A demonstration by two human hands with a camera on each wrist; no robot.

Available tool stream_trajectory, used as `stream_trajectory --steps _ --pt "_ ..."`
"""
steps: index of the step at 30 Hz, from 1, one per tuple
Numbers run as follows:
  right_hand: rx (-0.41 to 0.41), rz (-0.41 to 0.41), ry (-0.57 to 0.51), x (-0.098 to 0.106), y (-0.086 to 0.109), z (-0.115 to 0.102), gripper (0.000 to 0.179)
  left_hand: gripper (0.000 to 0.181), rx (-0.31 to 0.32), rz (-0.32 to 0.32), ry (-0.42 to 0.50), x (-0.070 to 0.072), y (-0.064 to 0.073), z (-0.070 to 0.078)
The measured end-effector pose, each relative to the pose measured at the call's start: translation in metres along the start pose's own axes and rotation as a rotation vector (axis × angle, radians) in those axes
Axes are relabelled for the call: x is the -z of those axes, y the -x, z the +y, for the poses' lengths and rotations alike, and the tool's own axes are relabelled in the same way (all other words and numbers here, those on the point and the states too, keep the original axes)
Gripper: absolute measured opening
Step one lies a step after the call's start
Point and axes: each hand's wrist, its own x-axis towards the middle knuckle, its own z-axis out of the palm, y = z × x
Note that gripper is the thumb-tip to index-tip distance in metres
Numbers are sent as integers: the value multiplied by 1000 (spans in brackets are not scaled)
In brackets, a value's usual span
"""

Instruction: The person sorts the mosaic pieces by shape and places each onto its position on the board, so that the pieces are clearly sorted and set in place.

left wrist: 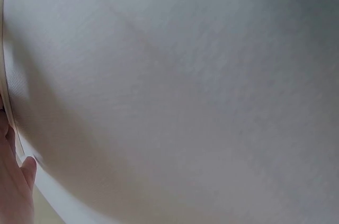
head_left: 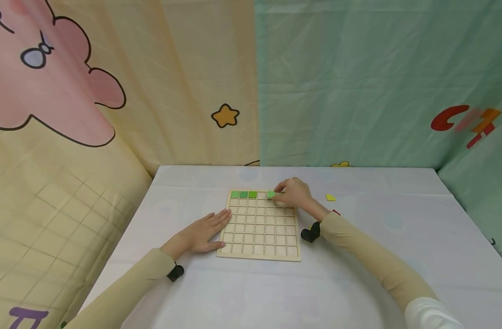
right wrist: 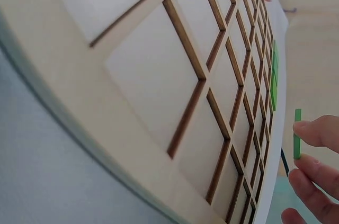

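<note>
A square wooden grid board (head_left: 258, 226) lies on the table. Three green square tiles (head_left: 243, 194) fill cells at the left of its far row. My right hand (head_left: 294, 192) pinches a light green tile (right wrist: 297, 134) between thumb and fingertips, above the board's far row and right of those tiles. In the right wrist view the held tile is seen edge-on, apart from the grid. My left hand (head_left: 205, 232) lies flat with straight fingers, its fingertips and thumb touching the board's left edge. Only part of that hand (left wrist: 16, 181) shows in the left wrist view.
Right of the board lies a yellow piece (head_left: 330, 197). A red piece (head_left: 336, 212) is partly hidden behind the right forearm. A white cloth (head_left: 251, 292) covers the table, and printed curtains (head_left: 341, 82) hang behind it.
</note>
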Motion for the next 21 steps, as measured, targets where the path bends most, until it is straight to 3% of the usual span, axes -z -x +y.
stream_trajectory --steps 14,21 --pt "14 -6 -28 -11 -12 -12 27 81 -17 31 -8 -3 0 -2" --pt "-10 -38 13 -17 -21 -13 25 81 -4 6 -10 -2 0 -1"
